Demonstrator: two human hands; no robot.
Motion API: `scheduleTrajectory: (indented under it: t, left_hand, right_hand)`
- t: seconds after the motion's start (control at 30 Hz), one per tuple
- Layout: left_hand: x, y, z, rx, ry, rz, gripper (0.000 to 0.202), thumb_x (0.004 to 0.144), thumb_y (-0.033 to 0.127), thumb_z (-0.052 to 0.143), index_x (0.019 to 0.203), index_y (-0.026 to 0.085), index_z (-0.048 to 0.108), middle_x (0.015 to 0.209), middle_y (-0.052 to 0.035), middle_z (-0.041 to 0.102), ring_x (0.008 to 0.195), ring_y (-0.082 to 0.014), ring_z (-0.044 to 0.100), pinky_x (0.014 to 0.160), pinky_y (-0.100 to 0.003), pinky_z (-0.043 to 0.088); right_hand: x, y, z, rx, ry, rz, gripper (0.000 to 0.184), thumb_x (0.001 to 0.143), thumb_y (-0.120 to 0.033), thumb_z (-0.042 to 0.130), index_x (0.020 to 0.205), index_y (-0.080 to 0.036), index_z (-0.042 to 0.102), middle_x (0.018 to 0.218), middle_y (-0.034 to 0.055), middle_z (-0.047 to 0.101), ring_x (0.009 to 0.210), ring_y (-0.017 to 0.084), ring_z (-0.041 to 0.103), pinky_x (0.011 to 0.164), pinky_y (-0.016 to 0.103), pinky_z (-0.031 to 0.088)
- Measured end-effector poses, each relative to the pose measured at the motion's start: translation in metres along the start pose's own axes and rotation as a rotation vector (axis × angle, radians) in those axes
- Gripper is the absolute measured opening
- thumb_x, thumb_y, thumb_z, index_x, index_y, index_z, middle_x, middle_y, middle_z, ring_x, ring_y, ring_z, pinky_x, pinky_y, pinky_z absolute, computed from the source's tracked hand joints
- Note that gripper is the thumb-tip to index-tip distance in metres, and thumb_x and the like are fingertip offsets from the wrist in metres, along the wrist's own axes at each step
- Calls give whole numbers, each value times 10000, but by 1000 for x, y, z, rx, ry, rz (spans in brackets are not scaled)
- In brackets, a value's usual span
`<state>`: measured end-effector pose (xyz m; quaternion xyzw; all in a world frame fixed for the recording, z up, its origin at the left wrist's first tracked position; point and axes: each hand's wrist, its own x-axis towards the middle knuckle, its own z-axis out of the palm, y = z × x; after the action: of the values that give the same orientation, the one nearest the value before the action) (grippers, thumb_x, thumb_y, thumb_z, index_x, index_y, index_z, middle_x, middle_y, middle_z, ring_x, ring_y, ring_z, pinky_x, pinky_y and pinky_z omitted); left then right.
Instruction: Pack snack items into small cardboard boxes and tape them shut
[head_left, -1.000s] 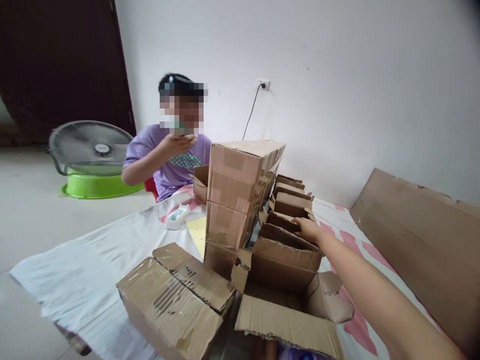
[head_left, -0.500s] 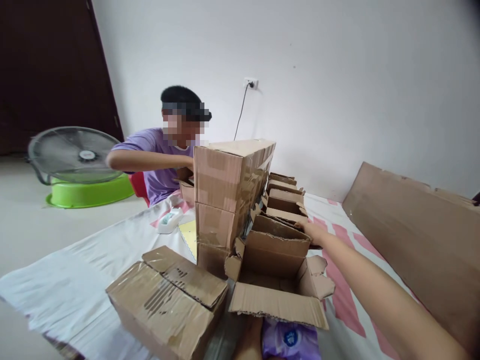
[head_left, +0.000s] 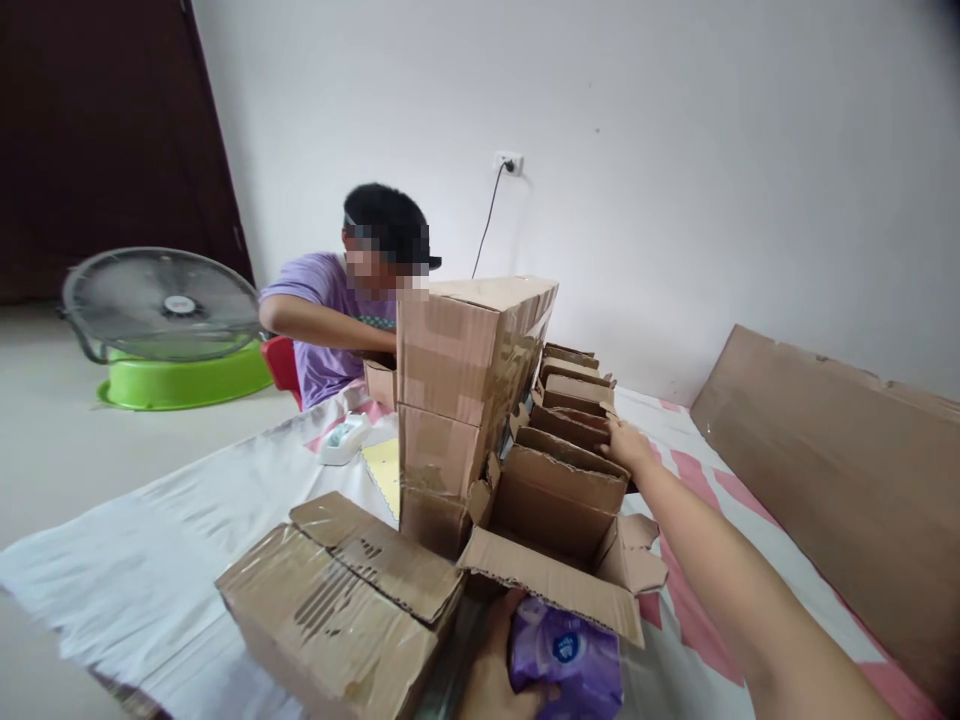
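The purple packet (head_left: 577, 675) is in your left hand (head_left: 493, 662), low at the near edge of the scene, just on the near side of the closest open carton (head_left: 551, 560). The fingers of that hand are wrapped around the packet's left side, and a dark blue round emblem faces up towards you. The near flap of the carton overhangs part of the packet's far edge.

Your right arm reaches in from the near right. Your right hand (head_left: 628, 447) touches the right edge of the second open carton (head_left: 570, 428); its fingers are partly hidden there, so you cannot tell whether they pinch the wall or only rest on it. More open cartons (head_left: 576, 388) line up beyond, towards the far wall.

Left of that row stands a tall stack of taped cartons (head_left: 444, 370). A taped carton (head_left: 337, 590) lies at your near left on the cloth-covered counter (head_left: 172, 540). Farther left are a white holder (head_left: 345, 440) and a yellow sheet (head_left: 383, 475) beside the stack.

At the far left, a person in a purple shirt (head_left: 321, 285) bends over a small open carton (head_left: 381, 382), one forearm passing behind the stack, the hand out of your sight. A large cardboard sheet (head_left: 825, 430) stands along the right side.
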<state>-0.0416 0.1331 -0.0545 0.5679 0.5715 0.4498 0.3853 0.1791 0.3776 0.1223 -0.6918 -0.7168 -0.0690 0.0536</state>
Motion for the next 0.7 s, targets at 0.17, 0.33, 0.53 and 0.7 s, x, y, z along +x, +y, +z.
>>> scheduleTrajectory:
  t: [0.17,0.33,0.53,0.7]
  left_hand:
    - [1,-9,5,-15,-10,54,930,532,-3,676,1405,183,415,1372,-108,558,1275,-284,521,1119,-434,375]
    - [1,-4,0,-55,26,84,872,548,37,681,1379,167,450,1392,-125,527,1320,-296,461,1144,-448,322]
    - [-1,4,-3,-188,33,25,848,570,26,644,1378,183,442,1372,-99,553,1289,-266,499,1131,-405,340]
    - [-4,-1,1,-230,35,35,845,630,80,642,1424,194,376,1405,-98,532,1297,-255,504,1127,-395,357]
  right_hand:
    - [-8,-1,-13,32,110,127,392,863,-352,620,1175,-119,578,1151,189,632,1089,312,598,875,450,449]
    - [-36,-9,-27,151,257,42,316,862,-311,594,1147,-176,601,1181,145,639,1144,304,561,920,442,438]
    - [-152,-13,-24,321,464,-156,367,941,-370,419,1253,-192,493,1290,106,568,1243,234,479,1058,423,377]
    - [-264,2,46,672,674,-167,491,908,-356,508,1367,-229,390,1355,135,475,1282,301,441,1044,509,383]
